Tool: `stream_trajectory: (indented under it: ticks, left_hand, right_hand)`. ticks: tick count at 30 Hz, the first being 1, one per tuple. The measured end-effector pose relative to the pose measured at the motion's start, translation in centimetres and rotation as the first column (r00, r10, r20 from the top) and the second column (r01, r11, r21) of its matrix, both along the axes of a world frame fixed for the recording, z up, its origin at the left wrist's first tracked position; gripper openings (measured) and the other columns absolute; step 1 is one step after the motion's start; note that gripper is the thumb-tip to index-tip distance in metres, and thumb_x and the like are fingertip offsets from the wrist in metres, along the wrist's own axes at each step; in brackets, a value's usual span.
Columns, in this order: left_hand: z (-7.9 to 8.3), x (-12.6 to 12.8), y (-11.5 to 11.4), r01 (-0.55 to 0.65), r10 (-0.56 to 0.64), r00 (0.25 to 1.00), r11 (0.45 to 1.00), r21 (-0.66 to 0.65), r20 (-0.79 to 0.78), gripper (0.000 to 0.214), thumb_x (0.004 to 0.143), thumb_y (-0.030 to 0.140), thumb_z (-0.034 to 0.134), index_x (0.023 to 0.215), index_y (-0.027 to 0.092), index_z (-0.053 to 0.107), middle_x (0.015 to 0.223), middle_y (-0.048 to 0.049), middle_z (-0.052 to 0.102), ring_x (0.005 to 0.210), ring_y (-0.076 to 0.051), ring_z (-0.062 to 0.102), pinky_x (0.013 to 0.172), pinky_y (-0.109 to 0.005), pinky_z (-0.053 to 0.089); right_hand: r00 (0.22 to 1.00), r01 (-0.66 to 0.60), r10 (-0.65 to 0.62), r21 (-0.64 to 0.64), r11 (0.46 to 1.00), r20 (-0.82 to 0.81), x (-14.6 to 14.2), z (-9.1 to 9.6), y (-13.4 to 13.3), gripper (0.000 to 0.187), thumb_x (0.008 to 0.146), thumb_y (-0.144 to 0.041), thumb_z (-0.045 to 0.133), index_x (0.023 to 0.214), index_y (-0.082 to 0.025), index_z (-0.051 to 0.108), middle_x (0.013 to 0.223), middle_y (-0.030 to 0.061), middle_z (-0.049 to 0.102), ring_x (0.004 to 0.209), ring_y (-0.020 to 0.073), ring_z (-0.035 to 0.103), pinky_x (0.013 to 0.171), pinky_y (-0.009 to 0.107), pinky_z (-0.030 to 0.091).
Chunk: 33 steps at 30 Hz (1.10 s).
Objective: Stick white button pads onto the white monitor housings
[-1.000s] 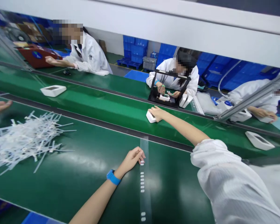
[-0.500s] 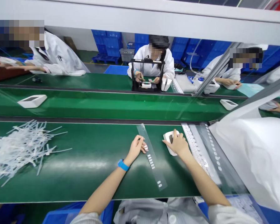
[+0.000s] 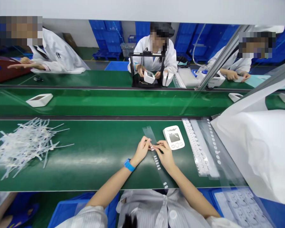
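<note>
A clear plastic strip (image 3: 161,176) with small white oval stickers (image 3: 157,162) lies slantwise on the green work surface. My left hand (image 3: 142,149), a blue band on its wrist, has its fingers closed at the strip's upper part. Against it, my right hand (image 3: 165,155) pinches at a white oval sticker between the fingertips; whether the sticker is off the strip is hidden. Just beyond my right hand rests a white device (image 3: 174,138) with a grey screen and several buttons, face up and untouched.
A heap of white plastic ties (image 3: 26,145) lies at left. Sticker sheets (image 3: 196,148) and a white plastic bag (image 3: 258,152) are at right. Beyond the dark rail, a green conveyor belt (image 3: 104,103) carries white devices. Several co-workers sit across, one behind a black frame (image 3: 130,68).
My right hand has let go of the white device and moved left to the strip, beside my left hand. The device stays on the surface, its screen now uncovered.
</note>
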<state>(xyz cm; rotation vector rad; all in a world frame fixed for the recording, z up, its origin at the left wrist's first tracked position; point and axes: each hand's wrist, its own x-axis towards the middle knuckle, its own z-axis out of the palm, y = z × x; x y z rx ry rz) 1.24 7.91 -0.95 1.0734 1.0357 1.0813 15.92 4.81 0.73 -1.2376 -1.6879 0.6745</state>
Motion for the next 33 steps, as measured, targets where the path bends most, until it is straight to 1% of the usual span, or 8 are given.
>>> stream_trajectory:
  ticks: [11, 16, 19, 21, 24, 26, 29, 33]
  left_hand:
    - [-0.2, -0.1, -0.5, -0.029, 0.039, 0.991, 0.996, 0.081, -0.124, 0.034, 0.088, 0.053, 0.053, 0.090, 0.020, 0.050, 0.067, 0.0015, 0.066, 0.067, -0.016, 0.068, 0.071, -0.031, 0.055]
    - [0.1, -0.5, 0.2, -0.052, 0.055, 0.995, 0.998, 0.033, -0.082, 0.035, 0.088, 0.055, 0.050, 0.090, 0.021, 0.046, 0.056, 0.0040, 0.063, 0.064, -0.019, 0.071, 0.066, -0.031, 0.057]
    - [0.3, -1.4, 1.0, -0.108, 0.110, 0.991, 0.994, 0.027, -0.078, 0.035, 0.089, 0.055, 0.050, 0.091, 0.021, 0.046, 0.051, 0.0060, 0.060, 0.066, -0.020, 0.073, 0.065, -0.031, 0.057]
    - [0.4, -1.9, 1.4, -0.119, 0.120, 0.989, 0.993, 0.023, -0.087, 0.037, 0.088, 0.056, 0.051, 0.091, 0.020, 0.046, 0.051, 0.0058, 0.061, 0.065, -0.021, 0.073, 0.064, -0.031, 0.056]
    - [0.7, -2.2, 1.5, -0.109, 0.110, 0.989, 0.994, 0.015, -0.098, 0.040, 0.085, 0.059, 0.053, 0.090, 0.020, 0.047, 0.052, 0.0053, 0.062, 0.062, -0.021, 0.072, 0.060, -0.029, 0.055]
    - [0.8, -2.1, 1.4, -0.100, 0.101, 0.989, 0.995, 0.018, -0.109, 0.040, 0.084, 0.059, 0.054, 0.090, 0.020, 0.048, 0.052, 0.0047, 0.063, 0.061, -0.020, 0.072, 0.058, -0.028, 0.054]
    - [0.8, -2.1, 1.2, -0.094, 0.097, 0.988, 0.995, 0.028, -0.123, 0.039, 0.085, 0.058, 0.054, 0.089, 0.019, 0.048, 0.051, 0.0043, 0.063, 0.060, -0.020, 0.072, 0.057, -0.027, 0.053]
    - [0.8, -2.2, 1.2, -0.092, 0.095, 0.986, 0.995, 0.031, -0.139, 0.035, 0.088, 0.054, 0.053, 0.089, 0.020, 0.048, 0.052, 0.0044, 0.062, 0.061, -0.020, 0.072, 0.055, -0.026, 0.052]
  right_hand:
    - [0.997, 0.010, -0.014, -0.052, 0.999, -0.074, -0.5, -0.5, 0.2, 0.012, 0.088, -0.022, 0.056, 0.083, -0.023, 0.066, 0.103, 0.0074, 0.053, 0.084, 0.0194, 0.061, 0.084, 0.042, 0.052]
    - [1.000, -0.009, 0.009, -0.045, 0.999, 0.009, -0.4, 1.0, -1.8, 0.008, 0.087, -0.022, 0.058, 0.083, -0.026, 0.064, 0.106, 0.0078, 0.053, 0.103, 0.0242, 0.055, 0.092, 0.045, 0.048]
    - [0.998, 0.033, -0.027, -0.097, 0.995, 0.057, 1.9, 2.2, -2.2, 0.008, 0.088, -0.024, 0.057, 0.084, -0.025, 0.064, 0.107, 0.0079, 0.054, 0.103, 0.0240, 0.055, 0.092, 0.044, 0.047]
    - [0.991, 0.125, -0.115, -0.145, 0.982, 0.072, 4.5, 2.5, -1.5, 0.011, 0.088, -0.027, 0.056, 0.082, -0.024, 0.064, 0.104, 0.0080, 0.054, 0.098, 0.0235, 0.056, 0.086, 0.042, 0.050]
    - [0.965, 0.251, -0.229, -0.186, 0.950, 0.130, 8.3, 1.9, 0.0, 0.014, 0.087, -0.029, 0.055, 0.078, -0.021, 0.063, 0.099, 0.0082, 0.053, 0.096, 0.0244, 0.056, 0.080, 0.041, 0.051]
    - [0.958, 0.262, -0.227, -0.217, 0.940, 0.175, 9.8, 1.2, 0.7, 0.013, 0.085, -0.029, 0.056, 0.078, -0.021, 0.063, 0.097, 0.0077, 0.052, 0.094, 0.0241, 0.056, 0.082, 0.041, 0.051]
    - [0.960, 0.242, -0.191, -0.271, 0.932, 0.203, 10.6, 0.5, 1.0, 0.013, 0.085, -0.028, 0.056, 0.078, -0.020, 0.065, 0.097, 0.0072, 0.051, 0.093, 0.0233, 0.056, 0.082, 0.041, 0.051]
    - [0.968, 0.213, -0.158, -0.306, 0.928, 0.193, 10.5, 0.4, 0.9, 0.013, 0.085, -0.029, 0.058, 0.079, -0.020, 0.065, 0.097, 0.0067, 0.050, 0.093, 0.0223, 0.056, 0.080, 0.039, 0.052]
